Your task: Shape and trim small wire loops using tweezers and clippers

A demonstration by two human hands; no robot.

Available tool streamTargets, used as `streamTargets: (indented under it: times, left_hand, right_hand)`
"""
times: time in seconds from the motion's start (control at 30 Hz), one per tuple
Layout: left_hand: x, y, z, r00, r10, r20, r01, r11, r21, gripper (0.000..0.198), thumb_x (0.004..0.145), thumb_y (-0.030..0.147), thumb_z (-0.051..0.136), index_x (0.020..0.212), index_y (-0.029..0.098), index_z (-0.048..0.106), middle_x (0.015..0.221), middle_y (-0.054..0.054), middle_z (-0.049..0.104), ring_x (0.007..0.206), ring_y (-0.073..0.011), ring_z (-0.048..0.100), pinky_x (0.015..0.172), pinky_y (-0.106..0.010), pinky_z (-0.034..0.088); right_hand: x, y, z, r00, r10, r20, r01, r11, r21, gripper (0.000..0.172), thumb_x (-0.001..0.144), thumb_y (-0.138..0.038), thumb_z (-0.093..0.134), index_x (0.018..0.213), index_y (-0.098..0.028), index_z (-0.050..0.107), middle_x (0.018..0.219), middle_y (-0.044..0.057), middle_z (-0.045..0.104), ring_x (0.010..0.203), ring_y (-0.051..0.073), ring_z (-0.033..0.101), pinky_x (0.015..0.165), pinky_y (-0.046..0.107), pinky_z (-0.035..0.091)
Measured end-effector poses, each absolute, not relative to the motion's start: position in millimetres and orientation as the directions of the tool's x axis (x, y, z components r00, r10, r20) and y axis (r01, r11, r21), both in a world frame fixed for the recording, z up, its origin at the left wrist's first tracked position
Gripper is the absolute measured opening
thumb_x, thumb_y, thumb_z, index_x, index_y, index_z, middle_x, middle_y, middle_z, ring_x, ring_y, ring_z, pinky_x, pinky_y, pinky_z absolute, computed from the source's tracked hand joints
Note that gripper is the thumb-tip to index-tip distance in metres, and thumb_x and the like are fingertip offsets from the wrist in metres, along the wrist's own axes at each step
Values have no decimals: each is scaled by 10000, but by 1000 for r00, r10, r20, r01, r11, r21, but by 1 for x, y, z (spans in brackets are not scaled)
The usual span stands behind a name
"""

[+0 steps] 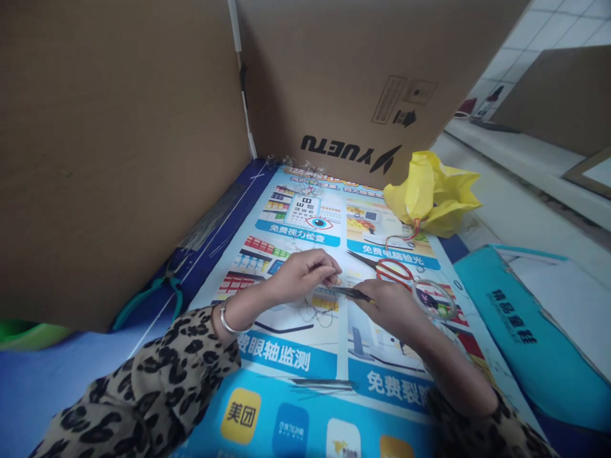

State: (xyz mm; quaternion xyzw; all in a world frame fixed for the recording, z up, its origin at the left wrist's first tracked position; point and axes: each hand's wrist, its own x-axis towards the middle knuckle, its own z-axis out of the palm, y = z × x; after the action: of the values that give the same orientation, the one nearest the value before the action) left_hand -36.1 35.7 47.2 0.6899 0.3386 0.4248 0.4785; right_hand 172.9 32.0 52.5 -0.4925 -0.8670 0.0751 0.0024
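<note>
My left hand point(308, 275), a silver bangle at its wrist, is closed in a pinch on a thin wire point(319, 313) whose fine loops hang over the printed sheet. Facing it, my right hand point(389, 305) is wrapped round dark, narrow-nosed pliers point(352, 292); their tips point left and reach the left fingertips. Exactly where the tips meet the wire is too small to tell. Just beyond the right hand lie orange-handled scissors point(395, 270) and a clear ring-shaped coil point(435, 299). A small bundle of thin dark rods point(324, 383) rests on the sheet nearer me.
Tall cardboard panels point(334, 76) stand at the left and back. Teal-handled pliers point(167, 286) lie at left, near a green container point(33, 335). Crumpled yellow paper point(424, 197) sits back right, a teal box point(520, 318) at right. Tangled wire point(305, 170) lies along the back.
</note>
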Motion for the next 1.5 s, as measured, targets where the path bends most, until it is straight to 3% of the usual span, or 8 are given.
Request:
streamTargets:
  times: [0.1,0.2,0.3,0.4,0.53,0.67,1.17,1.5]
  left_hand:
    - [-38,40,43,335,922,194,133,-250,959,176,813,284,505,740,134,563,797,-59,642,699,-112,609,640,-232,482]
    - [-41,46,41,245,965,98,175,-143,974,161,779,268,535,680,142,553,643,-17,620,602,-94,588,559,-198,445]
    - [-42,48,41,202,979,-21,77,6,997,186,762,272,545,633,138,535,545,10,579,480,-74,549,480,-184,399]
    - [-40,46,39,220,966,-138,-82,159,984,185,751,259,555,626,123,541,591,-20,609,521,-97,596,509,-203,426]
    - [-34,42,34,263,936,-232,-275,304,912,137,729,236,592,679,113,558,678,-49,637,596,-138,641,576,-252,479]
    - [-27,35,36,263,927,-269,-362,353,863,119,705,207,622,684,109,558,671,-55,641,589,-139,643,603,-266,493]
    - [-22,32,35,285,915,-286,-376,381,845,127,688,207,632,632,116,563,657,-60,648,600,-134,643,585,-236,455]
    - [-21,32,36,273,911,-309,-342,392,854,163,674,221,646,618,123,528,631,-56,632,593,-141,635,566,-238,454]
  right_hand:
    - [174,34,50,-511,859,20,860,511,-6,238,847,-283,424,809,-211,648,778,31,657,736,158,577,591,257,303]
    - [176,37,43,-559,799,221,829,545,124,201,829,-240,456,789,-192,647,747,42,637,745,172,545,669,286,309]
    - [176,36,37,-578,679,453,809,550,208,160,822,-226,492,828,-184,647,736,44,620,769,181,512,737,314,302]
    - [174,30,36,-623,541,564,771,547,326,117,813,-234,534,843,-188,638,729,34,615,740,176,478,725,337,293]
    - [169,23,35,-707,399,585,695,547,466,123,785,-221,590,901,-200,626,761,19,630,727,166,463,707,346,291]
    - [167,19,35,-729,334,597,666,548,506,204,758,-187,622,961,-196,620,808,19,648,775,173,476,741,347,308]
    - [167,22,31,-720,320,616,665,570,482,198,759,-182,621,955,-190,608,741,11,621,743,157,455,713,335,291]
    - [166,22,31,-722,404,561,679,569,464,109,807,-195,546,897,-200,608,648,6,544,686,150,391,674,334,237]
